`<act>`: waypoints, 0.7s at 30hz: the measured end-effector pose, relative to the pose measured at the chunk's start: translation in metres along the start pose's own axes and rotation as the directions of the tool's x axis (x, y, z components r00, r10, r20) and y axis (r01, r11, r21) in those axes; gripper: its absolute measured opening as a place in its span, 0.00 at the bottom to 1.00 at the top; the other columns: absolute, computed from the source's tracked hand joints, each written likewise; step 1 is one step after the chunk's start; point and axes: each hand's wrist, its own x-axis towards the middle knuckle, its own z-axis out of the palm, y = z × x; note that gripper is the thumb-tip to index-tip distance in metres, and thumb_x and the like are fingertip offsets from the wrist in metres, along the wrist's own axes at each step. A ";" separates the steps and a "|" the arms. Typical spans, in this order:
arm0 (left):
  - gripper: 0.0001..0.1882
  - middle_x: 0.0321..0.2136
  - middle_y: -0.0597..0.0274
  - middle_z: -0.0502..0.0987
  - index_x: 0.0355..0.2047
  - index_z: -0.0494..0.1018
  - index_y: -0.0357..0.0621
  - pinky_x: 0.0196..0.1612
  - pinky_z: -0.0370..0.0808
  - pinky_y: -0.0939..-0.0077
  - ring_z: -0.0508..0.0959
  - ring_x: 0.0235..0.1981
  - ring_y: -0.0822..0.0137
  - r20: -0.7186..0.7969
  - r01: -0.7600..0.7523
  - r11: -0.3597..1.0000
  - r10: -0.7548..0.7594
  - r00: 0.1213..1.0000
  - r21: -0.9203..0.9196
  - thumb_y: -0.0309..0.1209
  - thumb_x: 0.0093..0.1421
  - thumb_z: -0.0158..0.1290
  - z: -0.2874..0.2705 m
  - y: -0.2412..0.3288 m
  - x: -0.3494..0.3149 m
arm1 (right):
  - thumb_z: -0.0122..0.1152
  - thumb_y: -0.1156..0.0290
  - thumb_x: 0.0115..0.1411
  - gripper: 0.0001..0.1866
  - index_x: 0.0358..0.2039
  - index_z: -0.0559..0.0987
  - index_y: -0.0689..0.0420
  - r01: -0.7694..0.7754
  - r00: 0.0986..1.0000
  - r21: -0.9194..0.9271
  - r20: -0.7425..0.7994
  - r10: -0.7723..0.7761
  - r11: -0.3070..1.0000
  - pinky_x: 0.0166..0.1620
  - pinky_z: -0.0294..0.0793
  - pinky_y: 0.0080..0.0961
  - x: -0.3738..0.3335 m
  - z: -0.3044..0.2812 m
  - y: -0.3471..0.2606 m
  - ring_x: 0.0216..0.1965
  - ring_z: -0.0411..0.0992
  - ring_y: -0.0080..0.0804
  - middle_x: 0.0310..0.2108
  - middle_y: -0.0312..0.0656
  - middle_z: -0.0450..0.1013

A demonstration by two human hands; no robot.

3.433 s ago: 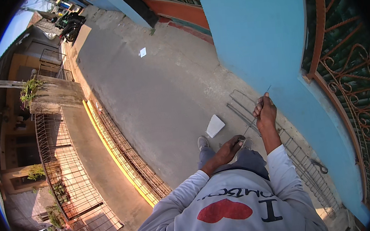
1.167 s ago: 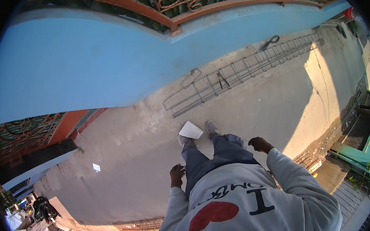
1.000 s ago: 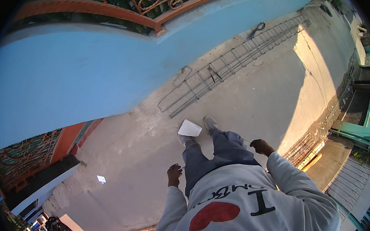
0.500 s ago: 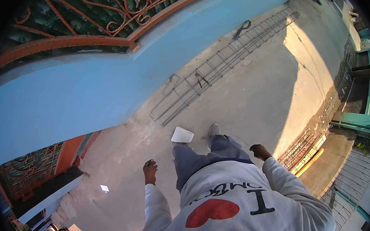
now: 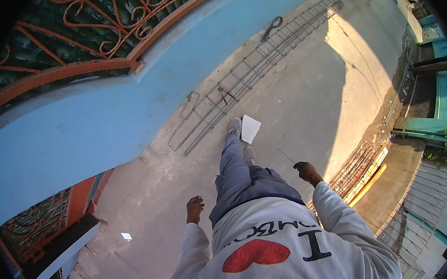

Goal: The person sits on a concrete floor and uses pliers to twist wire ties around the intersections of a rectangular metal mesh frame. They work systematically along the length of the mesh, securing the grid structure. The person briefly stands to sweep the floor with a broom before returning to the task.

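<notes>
- Since half a second ago we have stepped closer to the white sheet; it lies on the pavement touching our front shoe.
- Our right hand, fingers pinched, grasps a thin wire.
- Our left hand hangs clenched, holding nothing.
- The long steel cage lies beside the blue wall.

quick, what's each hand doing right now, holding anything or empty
Left hand: loosely curled at the person's side, nothing visible in it.
Right hand: closed on a thin wire.

Bright warm sun on the ground at upper right, big soft shadow on the rest. Pic sharp, edges bend, corners black.
</notes>
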 end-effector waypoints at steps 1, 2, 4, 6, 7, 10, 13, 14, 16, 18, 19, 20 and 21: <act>0.16 0.36 0.62 0.81 0.49 0.77 0.41 0.32 0.73 0.73 0.79 0.30 0.68 0.012 -0.014 0.999 0.013 1.000 0.041 0.38 0.67 0.54 -0.001 0.003 0.001 | 0.51 0.75 0.63 0.14 0.45 0.83 0.53 -0.078 0.997 0.092 0.014 0.077 0.993 0.53 0.77 0.38 0.000 0.000 -0.016 0.48 0.77 0.47 0.46 0.44 0.80; 0.16 0.36 0.61 0.81 0.49 0.77 0.41 0.32 0.73 0.74 0.79 0.31 0.68 0.037 -0.031 0.996 0.028 0.999 0.081 0.38 0.67 0.53 0.001 0.008 0.005 | 0.50 0.73 0.64 0.13 0.44 0.83 0.54 -0.060 0.998 0.094 -0.016 0.062 0.994 0.53 0.77 0.39 0.000 0.000 -0.020 0.48 0.77 0.48 0.46 0.45 0.80; 0.18 0.35 0.60 0.80 0.49 0.76 0.39 0.32 0.74 0.73 0.78 0.30 0.68 0.055 -0.115 0.988 0.109 0.993 0.108 0.39 0.67 0.53 0.001 0.026 0.014 | 0.50 0.71 0.66 0.13 0.43 0.82 0.55 -0.034 0.998 0.097 -0.057 0.039 0.995 0.52 0.77 0.40 -0.010 0.013 -0.031 0.48 0.77 0.49 0.45 0.46 0.80; 0.20 0.36 0.58 0.80 0.50 0.75 0.37 0.32 0.75 0.72 0.79 0.32 0.68 0.118 -0.127 0.983 0.111 0.987 0.131 0.41 0.67 0.53 0.003 0.047 0.018 | 0.50 0.68 0.68 0.13 0.43 0.82 0.56 -0.004 0.997 0.087 -0.073 0.011 0.996 0.51 0.77 0.40 -0.021 0.030 -0.033 0.48 0.77 0.51 0.46 0.50 0.79; 0.21 0.37 0.57 0.80 0.50 0.75 0.36 0.33 0.75 0.72 0.79 0.33 0.67 0.163 -0.103 0.984 0.079 0.983 0.147 0.42 0.67 0.53 0.000 0.061 0.019 | 0.50 0.67 0.68 0.13 0.43 0.82 0.56 0.018 0.997 0.084 -0.082 -0.011 0.996 0.51 0.77 0.39 -0.023 0.039 -0.035 0.48 0.77 0.52 0.46 0.52 0.79; 0.27 0.38 0.53 0.80 0.50 0.74 0.32 0.33 0.77 0.67 0.81 0.37 0.60 0.238 -0.015 0.931 -0.078 0.968 0.364 0.48 0.66 0.54 -0.017 0.092 0.005 | 0.48 0.61 0.70 0.17 0.43 0.81 0.59 -0.234 0.968 0.086 0.116 0.223 0.969 0.50 0.76 0.41 -0.036 0.058 -0.099 0.48 0.76 0.57 0.44 0.60 0.78; 0.29 0.40 0.48 0.81 0.50 0.73 0.34 0.41 0.78 0.59 0.81 0.43 0.52 0.355 -0.130 0.732 -0.161 0.921 0.669 0.52 0.66 0.52 -0.034 0.098 0.004 | 0.49 0.53 0.71 0.23 0.43 0.79 0.63 0.242 0.961 -0.065 0.156 -0.230 0.968 0.42 0.75 0.49 -0.039 0.110 -0.108 0.39 0.76 0.60 0.33 0.60 0.76; 0.30 0.41 0.46 0.81 0.49 0.73 0.35 0.45 0.77 0.56 0.81 0.45 0.50 0.434 -0.251 0.619 -0.162 0.886 0.744 0.53 0.66 0.51 -0.047 0.088 0.007 | 0.50 0.55 0.70 0.20 0.43 0.78 0.61 0.263 0.959 -0.013 0.108 -0.260 0.965 0.41 0.75 0.49 -0.043 0.125 -0.118 0.37 0.76 0.58 0.32 0.58 0.75; 0.30 0.43 0.43 0.80 0.48 0.74 0.36 0.50 0.76 0.53 0.80 0.49 0.46 0.482 -0.366 0.503 -0.118 0.868 0.783 0.55 0.66 0.50 -0.076 0.070 0.012 | 0.52 0.61 0.67 0.15 0.43 0.78 0.59 0.278 0.951 -0.188 0.194 -0.241 0.942 0.39 0.76 0.48 -0.036 0.154 -0.138 0.37 0.77 0.55 0.32 0.56 0.75; 0.29 0.45 0.42 0.80 0.47 0.76 0.39 0.53 0.74 0.51 0.79 0.50 0.45 0.416 -0.346 0.524 -0.018 0.909 0.779 0.56 0.65 0.50 -0.108 0.054 0.007 | 0.54 0.66 0.64 0.12 0.43 0.78 0.57 0.337 0.931 -0.241 0.231 -0.284 0.910 0.38 0.76 0.47 -0.044 0.172 -0.164 0.37 0.77 0.53 0.31 0.54 0.74; 0.28 0.44 0.43 0.80 0.45 0.77 0.40 0.52 0.74 0.50 0.80 0.49 0.45 0.351 -0.297 0.520 -0.005 0.936 0.801 0.56 0.65 0.50 -0.122 0.043 0.004 | 0.55 0.67 0.63 0.11 0.43 0.78 0.57 0.385 0.915 -0.212 0.218 -0.340 0.898 0.38 0.76 0.47 -0.056 0.173 -0.173 0.36 0.76 0.52 0.31 0.53 0.74; 0.27 0.43 0.43 0.81 0.43 0.77 0.41 0.51 0.74 0.49 0.80 0.48 0.44 0.281 -0.249 0.521 0.017 0.959 0.817 0.55 0.65 0.50 -0.133 0.034 -0.001 | 0.56 0.69 0.61 0.11 0.43 0.77 0.56 0.439 0.893 -0.189 0.202 -0.403 0.878 0.38 0.76 0.46 -0.060 0.167 -0.183 0.36 0.76 0.52 0.30 0.53 0.74; 0.27 0.41 0.44 0.81 0.42 0.78 0.41 0.50 0.75 0.48 0.80 0.46 0.44 0.213 -0.202 0.519 0.039 0.976 0.831 0.55 0.65 0.50 -0.142 0.028 -0.005 | 0.57 0.70 0.59 0.10 0.41 0.77 0.58 0.521 0.842 -0.150 0.252 -0.477 0.840 0.37 0.76 0.44 -0.064 0.162 -0.186 0.33 0.75 0.53 0.30 0.52 0.74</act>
